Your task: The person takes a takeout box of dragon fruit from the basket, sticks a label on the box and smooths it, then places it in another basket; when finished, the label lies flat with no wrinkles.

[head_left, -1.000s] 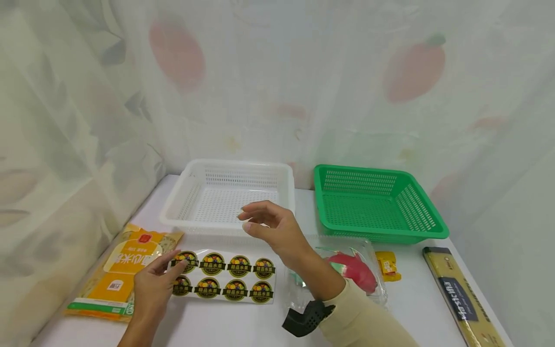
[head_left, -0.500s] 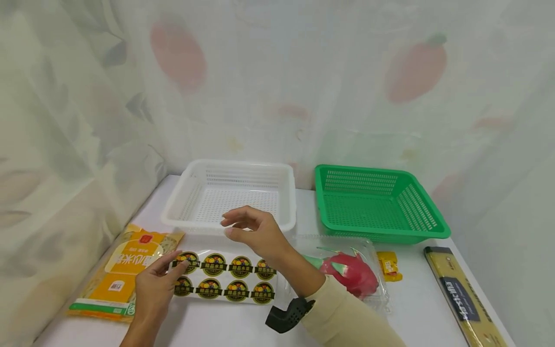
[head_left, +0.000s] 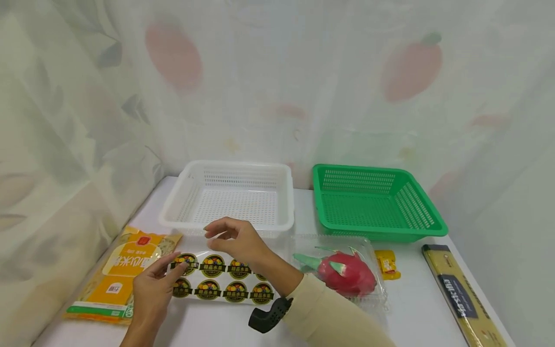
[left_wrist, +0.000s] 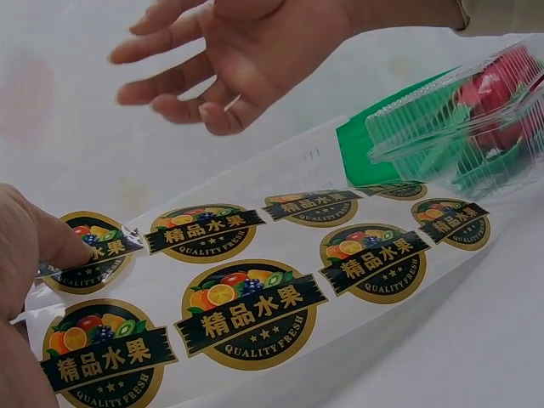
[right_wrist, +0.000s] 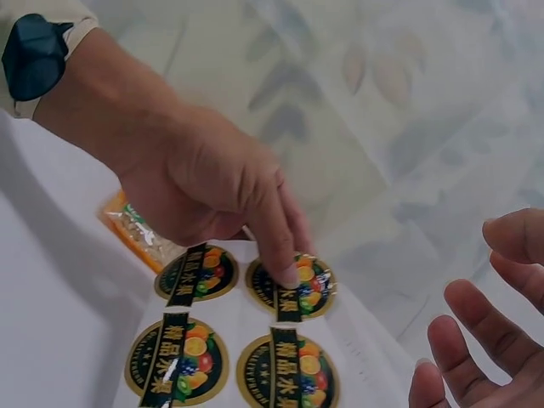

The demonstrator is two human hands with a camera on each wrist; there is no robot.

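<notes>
A white sheet of round fruit stickers (head_left: 222, 277), two rows with black and gold labels, spreads in front of the white basket. My left hand (head_left: 151, 289) pinches its left end, thumb on top over one sticker (left_wrist: 87, 246). Above the sheet hangs my right hand (head_left: 238, 241), fingers loosely bent and apart from the thumb, holding nothing. In the left wrist view the right hand (left_wrist: 263, 51) shows its palm side, above the stickers. My right forearm covers part of the sheet's right end in the head view.
Behind stand a white basket (head_left: 173, 205) and a green basket (head_left: 373, 231). A clear clamshell box (head_left: 377, 284) with a dragon fruit (head_left: 349, 274) lies right of the sheet. Farther right are a small yellow packet (head_left: 388, 264) and a long gold pack (head_left: 461, 299). A yellow bag (head_left: 112, 279) lies left.
My right hand has moved left and slightly down, from over the sheet's right end to over its left half, uncovering the dragon fruit. The left hand and sheet stay put.
</notes>
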